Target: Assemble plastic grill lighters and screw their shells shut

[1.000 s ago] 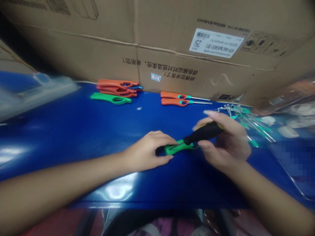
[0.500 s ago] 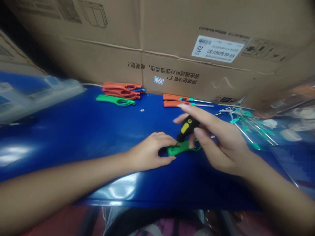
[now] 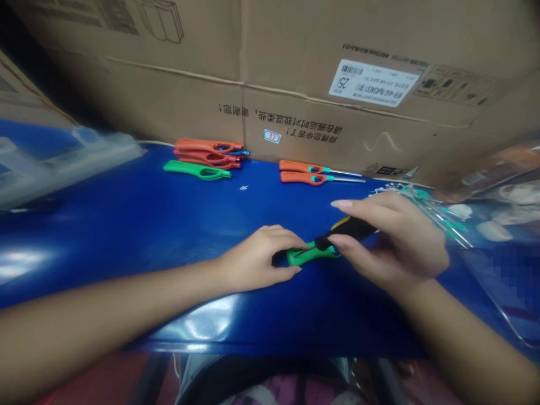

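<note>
On the blue table, my left hand (image 3: 265, 257) pinches the left end of a green lighter handle (image 3: 307, 256) lying flat. My right hand (image 3: 394, 239) is closed around a screwdriver (image 3: 353, 227) with a black and yellow grip, its index finger stretched out to the left. The screwdriver leans low over the handle, and its thin shaft reaches toward the left end. Whether the tip touches the handle cannot be made out. My right fingers and the screwdriver cover the handle's right end.
Behind stands a large cardboard box (image 3: 287, 62). Before it lie several orange and red lighter handles (image 3: 206, 147), another green handle (image 3: 196, 170) and two orange lighters with metal rods (image 3: 301, 177). Metal rods with teal parts (image 3: 453, 225) lie at right; tiny white pieces (image 3: 243, 188) sit mid-table.
The screwdriver has tipped from steep to nearly flat, its grip swinging right and down with my right hand. My left hand and the green lighter handle have stayed in place.
</note>
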Motion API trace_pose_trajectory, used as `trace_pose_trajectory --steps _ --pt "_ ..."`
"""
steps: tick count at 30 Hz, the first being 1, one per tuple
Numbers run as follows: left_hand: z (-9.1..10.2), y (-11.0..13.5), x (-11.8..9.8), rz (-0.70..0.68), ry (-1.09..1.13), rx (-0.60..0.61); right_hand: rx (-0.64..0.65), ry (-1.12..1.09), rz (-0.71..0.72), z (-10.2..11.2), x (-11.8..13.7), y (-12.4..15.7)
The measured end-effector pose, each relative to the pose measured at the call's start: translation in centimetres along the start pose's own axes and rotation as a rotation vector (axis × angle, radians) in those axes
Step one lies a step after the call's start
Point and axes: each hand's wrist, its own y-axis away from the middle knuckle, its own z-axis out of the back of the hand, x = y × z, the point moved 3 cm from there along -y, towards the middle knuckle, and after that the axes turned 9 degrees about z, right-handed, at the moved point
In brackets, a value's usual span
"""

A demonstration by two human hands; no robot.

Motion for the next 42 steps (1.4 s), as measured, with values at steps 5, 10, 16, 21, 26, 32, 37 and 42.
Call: trace_pose_trajectory --steps 5,10,16,21,26,32,37,42 --pt "0.0 0.0 0.1 -0.004 -0.014 0.001 0.115 -0.203 -0.19 -0.5 -0.7 0.6" --pt "0.0 0.0 0.1 -0.021 0.005 -0.007 0.033 -0.072 -0.022 0.0 -0.6 0.5" --pt "-0.1 0.0 0.2 -0.001 -0.012 0.004 0.142 -0.33 -0.204 -0.8 -0.4 0.6" --pt "0.0 -0.1 0.1 -0.016 0.005 0.006 0.06 -0.115 -0.068 -0.2 -0.1 0.4" --pt "0.0 0.0 0.2 -0.011 0.006 -0.006 0.18 -0.259 -0.272 -0.5 -0.5 0.7" --pt "-0.1 -0.1 0.2 0.012 0.017 0.026 0.156 0.04 0.018 0.5 0.2 0.8" --pt "0.0 -0.1 0.1 0.01 0.017 0.011 0.128 -0.132 -0.069 0.1 0.1 0.5" --pt "0.0 -0.1 0.1 -0.002 0.017 0.012 0.041 -0.058 0.056 0.1 -0.3 0.6"
